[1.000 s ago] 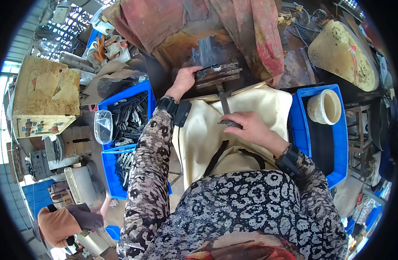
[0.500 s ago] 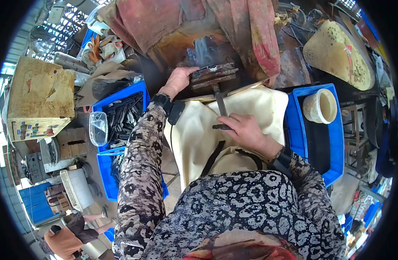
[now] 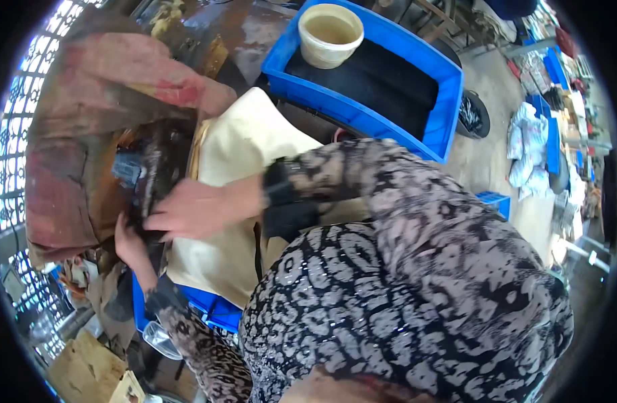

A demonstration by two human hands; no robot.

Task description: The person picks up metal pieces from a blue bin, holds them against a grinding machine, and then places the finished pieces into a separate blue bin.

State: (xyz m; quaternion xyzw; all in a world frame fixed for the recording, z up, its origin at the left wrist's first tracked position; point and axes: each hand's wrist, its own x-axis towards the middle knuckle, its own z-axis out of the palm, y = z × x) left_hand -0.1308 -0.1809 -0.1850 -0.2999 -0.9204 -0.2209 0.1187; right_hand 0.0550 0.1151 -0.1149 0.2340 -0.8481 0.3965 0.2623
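Note:
My left hand point(image 3: 131, 248) is at the dark, wet work spot in the draped opening, fingers pointing up and partly hidden. My right hand point(image 3: 197, 209) reaches across to the same place, its fingers bent close to the left hand's and smeared by motion. Whatever lies between the two hands is too dark and blurred to make out. Just beyond them shows a bluish-grey patch point(image 3: 127, 166), under reddish-brown cloth point(image 3: 60, 188) that hangs around the opening. A cream apron point(image 3: 221, 258) spreads under my right forearm.
At the far middle stands a blue bin point(image 3: 362, 101) holding dark material, with a cream bucket point(image 3: 328, 50) at its corner. Another blue bin point(image 3: 217, 312) is partly hidden below the apron, beside a clear plastic container point(image 3: 162, 340). White sacks point(image 3: 529, 144) lie at the right.
My view has swung to the right. My right hand has let go of the dark bar handle over the apron and moved up beside my left hand.

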